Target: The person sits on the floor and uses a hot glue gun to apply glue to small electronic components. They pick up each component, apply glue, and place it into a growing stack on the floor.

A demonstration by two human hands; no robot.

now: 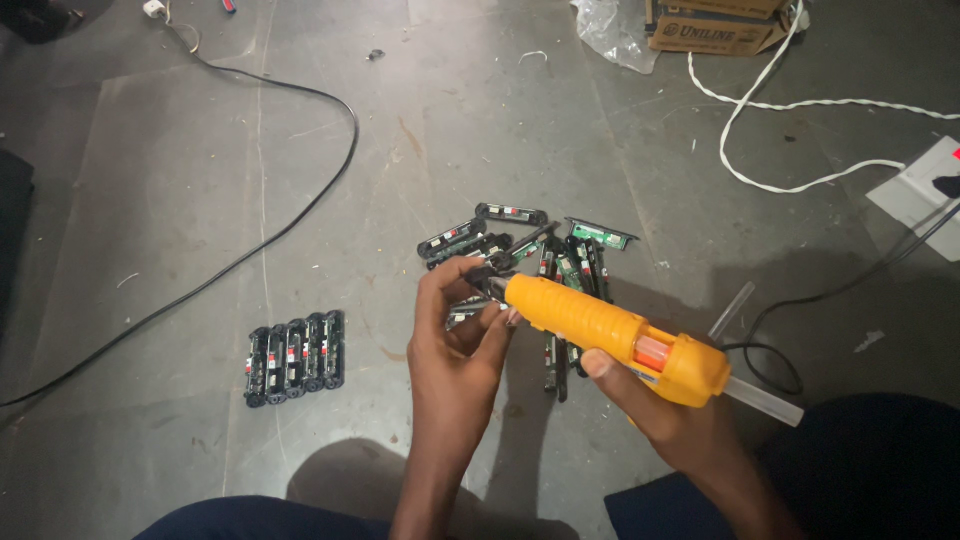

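Item: orange plastic hot glue gun (610, 335), held in the right hand (680, 420), fingers wrapped around the grip below the body, one finger at the trigger. A clear glue stick (765, 402) protrudes from the rear. The nozzle points up and to the left, meeting the piece in the other hand.

Item: small black holder with a circuit strip (478, 280), pinched between thumb and fingertips of the left hand (462, 320), fingers curled together around it. It sits at the very tip of the glue gun, touching or nearly touching (the contact point is too small to tell).

Item: loose pile of black battery holders with green circuit boards (545, 250), lying on the grey concrete floor (200, 200) directly beyond both hands.

Item: neat row of five black holders side by side (295, 358), on the floor to the left of the left hand, well apart from the pile.

Item: black cable (300, 215), curving across the floor at left. White cord (780, 110) looping at upper right, near a cardboard box (715, 28). A second clear glue stick (732, 312) lies just beyond the gun's rear.
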